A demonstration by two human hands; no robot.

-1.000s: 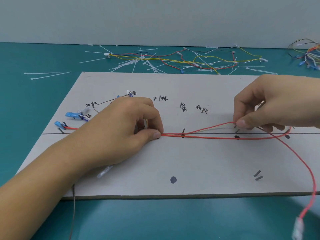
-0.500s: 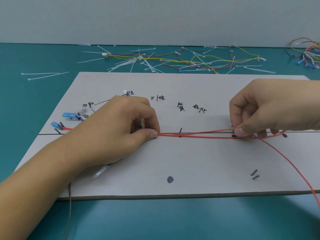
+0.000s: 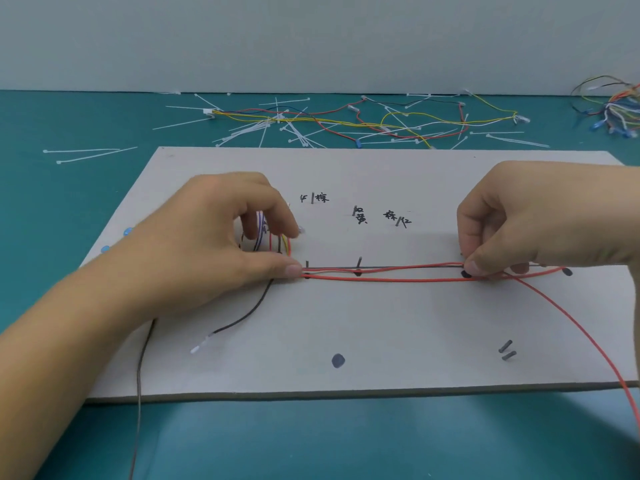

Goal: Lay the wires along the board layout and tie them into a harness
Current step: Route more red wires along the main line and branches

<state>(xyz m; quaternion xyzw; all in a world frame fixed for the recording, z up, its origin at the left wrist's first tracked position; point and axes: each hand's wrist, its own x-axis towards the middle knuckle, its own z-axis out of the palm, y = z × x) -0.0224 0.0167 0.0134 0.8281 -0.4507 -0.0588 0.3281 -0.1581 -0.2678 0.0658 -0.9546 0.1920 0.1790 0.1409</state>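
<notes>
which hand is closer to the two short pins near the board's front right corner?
Right. The right hand pinches the red wire on the line just behind the two pins; the left hand holds the wire far off to their left.

Red wire (image 3: 398, 279) between both hands, pale grey board (image 3: 381, 323) with black marks under them, teal table (image 3: 311, 441), white zip ties (image 3: 263, 128) beyond the hands.

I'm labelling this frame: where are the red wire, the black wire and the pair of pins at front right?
red wire (image 3: 408, 280), head view, middle of its straight stretch.
black wire (image 3: 249, 315), head view, middle of its curve.
pair of pins (image 3: 505, 346), head view, the upper pin's shaft.
</notes>
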